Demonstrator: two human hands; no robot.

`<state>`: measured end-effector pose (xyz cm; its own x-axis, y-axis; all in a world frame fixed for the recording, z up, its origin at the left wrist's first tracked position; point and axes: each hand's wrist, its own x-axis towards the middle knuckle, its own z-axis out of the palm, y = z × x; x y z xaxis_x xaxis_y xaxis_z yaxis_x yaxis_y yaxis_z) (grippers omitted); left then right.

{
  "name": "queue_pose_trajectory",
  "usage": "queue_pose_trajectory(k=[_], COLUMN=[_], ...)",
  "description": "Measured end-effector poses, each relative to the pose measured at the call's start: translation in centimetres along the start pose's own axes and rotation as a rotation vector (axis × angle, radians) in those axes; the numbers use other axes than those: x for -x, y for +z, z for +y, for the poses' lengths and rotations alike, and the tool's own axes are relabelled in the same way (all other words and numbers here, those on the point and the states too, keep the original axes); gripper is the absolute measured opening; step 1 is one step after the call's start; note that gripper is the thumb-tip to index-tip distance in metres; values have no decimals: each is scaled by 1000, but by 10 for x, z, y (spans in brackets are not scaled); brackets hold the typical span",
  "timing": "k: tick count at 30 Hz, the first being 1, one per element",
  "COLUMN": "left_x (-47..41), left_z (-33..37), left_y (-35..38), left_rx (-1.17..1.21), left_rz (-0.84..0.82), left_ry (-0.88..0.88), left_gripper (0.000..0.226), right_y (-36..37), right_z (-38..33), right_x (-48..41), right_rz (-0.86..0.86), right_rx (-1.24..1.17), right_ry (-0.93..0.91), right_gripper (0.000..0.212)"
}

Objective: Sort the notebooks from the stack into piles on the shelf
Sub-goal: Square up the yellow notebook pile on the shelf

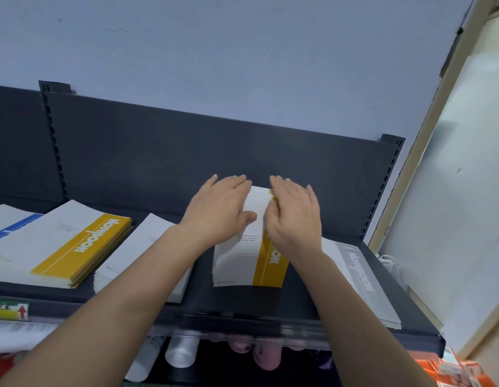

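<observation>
A stack of white notebooks with a yellow band (249,258) lies in the middle of the dark shelf (298,317). My left hand (217,208) rests flat on the stack's far left part, fingers spread. My right hand (294,216) lies flat on its far right side over the yellow band. Neither hand grips anything. To the left sit a pile of yellow-banded notebooks (64,244), a blue-banded pile (11,224) at the edge, and a white pile (142,247) partly hidden by my left forearm. A grey-banded pile (362,283) lies at the right.
The shelf's dark back panel (187,152) rises behind the piles, with slotted uprights at both ends. A pale wall and door frame (410,169) stand to the right. Below the shelf sit white bottles (181,353), pink items and orange boxes (452,370).
</observation>
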<state>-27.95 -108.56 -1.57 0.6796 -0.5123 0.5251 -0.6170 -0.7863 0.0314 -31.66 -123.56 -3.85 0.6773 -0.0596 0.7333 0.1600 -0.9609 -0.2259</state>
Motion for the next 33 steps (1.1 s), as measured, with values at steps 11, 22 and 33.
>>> queue_pose_trajectory(k=[11, 22, 33], left_x=[48, 67, 47], left_z=[0, -2, -11], left_y=[87, 95, 69], left_rx=[912, 731, 455], left_rz=[35, 88, -212], left_ry=[-379, -302, -523], left_gripper=[64, 46, 25], right_y=[44, 45, 34], right_z=[18, 19, 28], right_x=[68, 82, 58], right_rz=[-201, -158, -190], right_rx=[-712, -475, -254], right_ry=[637, 547, 508], right_gripper=[32, 8, 21])
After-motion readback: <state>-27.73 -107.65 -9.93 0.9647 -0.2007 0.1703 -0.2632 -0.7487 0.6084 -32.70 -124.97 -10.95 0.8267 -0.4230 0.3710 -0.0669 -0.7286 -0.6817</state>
